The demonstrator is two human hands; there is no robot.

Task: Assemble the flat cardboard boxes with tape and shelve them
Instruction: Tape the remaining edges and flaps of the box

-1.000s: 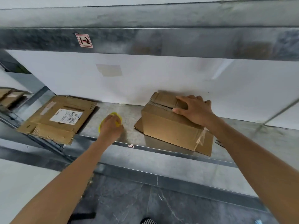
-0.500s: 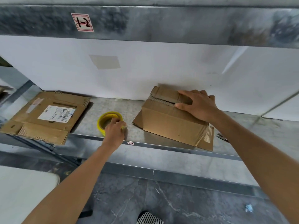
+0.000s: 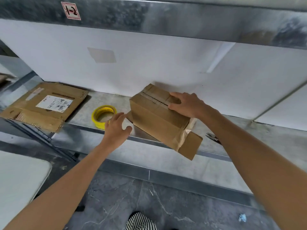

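A: Status, left to right?

B: White table (image 3: pixel 20 176) corner at lower left, below shelf level. On the metal shelf (image 3: pixel 249 138), far left: flattened cardboard box (image 3: pixel 33 113), shipping label (image 3: pixel 54 101) face up, its near corner hanging past the shelf's front edge.

A: Tape?

B: Yellow tape roll (image 3: pixel 103 115) lies flat on the shelf between the flat box and the built one, near the front edge.

A: Left hand?

B: Left hand (image 3: pixel 116 128) is just right of the roll and overlaps its right rim in view. Its fingers (image 3: pixel 120 116) are spread, relaxed and holding nothing. Can't tell whether it touches the roll or the shelf.

A: The box?

B: Assembled cardboard box (image 3: pixel 157 117) sits on the shelf at an angle. Back left corner is near the white wall panel (image 3: pixel 166 63); right end juts out past the front edge. There's clear tape at that end, and one flap (image 3: pixel 191 146) sticks out loose.

A: Right hand?

B: Right hand (image 3: pixel 186 103) rests on top of the box at its right part. Fingers are laid across the top by the centre seam and not wrapped around anything.

A: Anything else?

B: Small scissors (image 3: pixel 213 137) on the shelf, just right of the box, partly hidden by the right forearm.
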